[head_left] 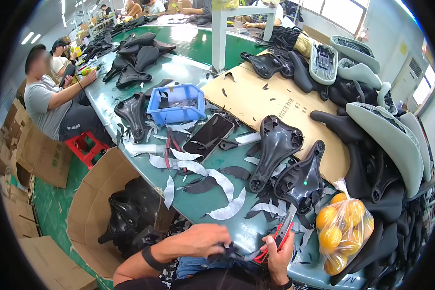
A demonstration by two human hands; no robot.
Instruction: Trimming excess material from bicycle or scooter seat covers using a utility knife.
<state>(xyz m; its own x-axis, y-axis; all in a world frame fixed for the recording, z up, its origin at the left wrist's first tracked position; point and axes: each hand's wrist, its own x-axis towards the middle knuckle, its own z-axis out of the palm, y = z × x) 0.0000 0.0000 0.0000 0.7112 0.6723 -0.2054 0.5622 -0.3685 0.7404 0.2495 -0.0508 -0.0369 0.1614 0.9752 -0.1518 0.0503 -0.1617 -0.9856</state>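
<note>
A red utility knife (282, 236) is in my right hand (279, 258), its blade pointing up and away over the table edge. My left hand (203, 241) is in front of my body with its fingers curled and smeared by motion. Just below those fingertips is a blurred dark scrap (231, 252); what the fingers hold is hard to make out. Beyond the knife lie two black plastic saddle shells, one (302, 183) close to the blade and another (278, 145) behind it. White and black curved cut-offs (229, 205) are scattered over the green table.
A bag of oranges (345, 229) sits on the right, next to piled black and grey saddles (386, 137). Further back are a blue bin (176, 108), a phone (210, 135) and red-handled pliers (169, 147). A cardboard box (89, 217) holds black parts. Co-workers sit left and behind.
</note>
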